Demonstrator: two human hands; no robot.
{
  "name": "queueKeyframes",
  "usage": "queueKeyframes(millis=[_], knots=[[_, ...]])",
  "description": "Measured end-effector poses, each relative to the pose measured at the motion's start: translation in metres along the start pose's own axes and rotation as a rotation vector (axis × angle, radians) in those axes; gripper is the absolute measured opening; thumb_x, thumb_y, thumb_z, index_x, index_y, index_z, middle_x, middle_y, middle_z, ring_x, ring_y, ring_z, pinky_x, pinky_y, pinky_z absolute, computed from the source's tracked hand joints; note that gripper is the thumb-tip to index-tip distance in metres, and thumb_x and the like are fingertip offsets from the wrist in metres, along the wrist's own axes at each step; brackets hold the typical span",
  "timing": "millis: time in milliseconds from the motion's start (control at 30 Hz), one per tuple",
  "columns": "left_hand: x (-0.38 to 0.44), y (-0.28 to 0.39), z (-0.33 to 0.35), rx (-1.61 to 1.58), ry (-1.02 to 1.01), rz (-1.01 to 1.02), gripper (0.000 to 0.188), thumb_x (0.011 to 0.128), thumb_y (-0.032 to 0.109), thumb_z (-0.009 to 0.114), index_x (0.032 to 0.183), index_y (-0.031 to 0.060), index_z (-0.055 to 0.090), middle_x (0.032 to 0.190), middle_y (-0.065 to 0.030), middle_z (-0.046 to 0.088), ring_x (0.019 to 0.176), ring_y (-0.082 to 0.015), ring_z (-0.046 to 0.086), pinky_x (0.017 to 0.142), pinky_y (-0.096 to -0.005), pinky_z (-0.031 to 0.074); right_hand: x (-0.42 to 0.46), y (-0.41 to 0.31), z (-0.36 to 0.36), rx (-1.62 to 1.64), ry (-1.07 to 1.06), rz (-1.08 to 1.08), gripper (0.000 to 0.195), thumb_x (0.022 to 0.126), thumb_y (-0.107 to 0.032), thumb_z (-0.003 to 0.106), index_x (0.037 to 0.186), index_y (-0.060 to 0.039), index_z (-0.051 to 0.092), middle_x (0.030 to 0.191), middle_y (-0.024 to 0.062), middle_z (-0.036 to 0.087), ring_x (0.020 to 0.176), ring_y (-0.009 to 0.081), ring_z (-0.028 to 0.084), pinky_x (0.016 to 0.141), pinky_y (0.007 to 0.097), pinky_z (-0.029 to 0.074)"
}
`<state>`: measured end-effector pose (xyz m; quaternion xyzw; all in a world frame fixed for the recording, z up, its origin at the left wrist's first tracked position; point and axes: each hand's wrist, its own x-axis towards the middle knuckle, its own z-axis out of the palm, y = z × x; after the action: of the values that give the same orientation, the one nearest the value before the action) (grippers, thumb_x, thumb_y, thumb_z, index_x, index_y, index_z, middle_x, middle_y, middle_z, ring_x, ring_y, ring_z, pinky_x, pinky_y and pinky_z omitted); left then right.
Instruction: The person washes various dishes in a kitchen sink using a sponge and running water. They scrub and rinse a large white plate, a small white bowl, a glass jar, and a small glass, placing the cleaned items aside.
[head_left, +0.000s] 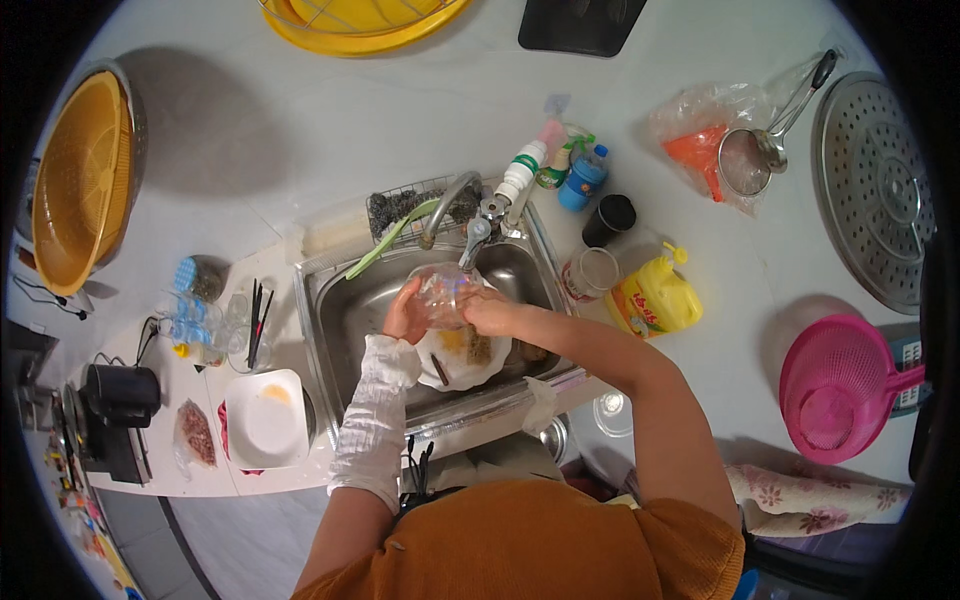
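Note:
My left hand (406, 313) grips a clear bowl-like container (437, 294) from its left side, above the metal sink (352, 307). The fingers of my right hand (487, 311) reach to the container's opening; whether they hold anything is hidden. Beneath both hands lies a white scallop-edged plate (457, 375) with yellow and brown matter and a dark brown stick-like piece (439, 370) on it. The metal faucet (455, 202), with a white and green filter (523, 171) beside it, stands just behind the container.
Right of the sink stand a yellow detergent jug (656, 296), a clear cup (592, 272), a black cup (609, 220) and a blue bottle (584, 178). A white square dish (262, 435) lies to the left. A wire rack (382, 217) and a green brush handle (382, 247) border the sink's back.

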<state>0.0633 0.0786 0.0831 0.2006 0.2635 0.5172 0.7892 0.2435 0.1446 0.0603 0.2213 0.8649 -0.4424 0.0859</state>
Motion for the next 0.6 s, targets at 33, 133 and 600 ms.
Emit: queueKeyframes(millis=[33,133,600], knots=[[-0.012,0.004,-0.013,-0.021,-0.019,0.031,0.058,0.086,0.042,0.051,0.134,0.0123,0.036,0.128,-0.0141,0.046,0.114,-0.0317,0.049,0.088,-0.0514,0.044,0.000,-0.038,-0.008,-0.474,-0.179,0.162,0.039,0.078,-0.021,0.056,0.115,-0.0066,0.053,0.119,0.0131,0.055,0.112,0.0294,0.049,0.093,0.0403,0.037],[-0.006,-0.013,-0.030,-0.007,0.002,0.122,0.058,0.088,0.042,0.048,0.135,0.0122,0.035,0.128,-0.0143,0.046,0.112,-0.0327,0.051,0.088,-0.0524,0.045,-0.012,-0.035,0.004,-0.436,0.141,-0.248,0.038,0.083,-0.017,0.052,0.117,-0.0027,0.050,0.118,0.0147,0.054,0.106,0.0288,0.053,0.094,0.0394,0.040],[0.007,-0.014,-0.025,-0.142,0.043,0.027,0.046,0.091,0.038,0.045,0.122,0.0050,0.050,0.114,-0.0114,0.059,0.104,-0.0256,0.057,0.088,-0.0426,0.046,-0.015,-0.038,-0.003,-0.310,0.066,-0.001,0.018,0.083,-0.014,0.053,0.098,-0.0144,0.061,0.108,0.0109,0.058,0.106,0.0282,0.052,0.091,0.0403,0.041]])
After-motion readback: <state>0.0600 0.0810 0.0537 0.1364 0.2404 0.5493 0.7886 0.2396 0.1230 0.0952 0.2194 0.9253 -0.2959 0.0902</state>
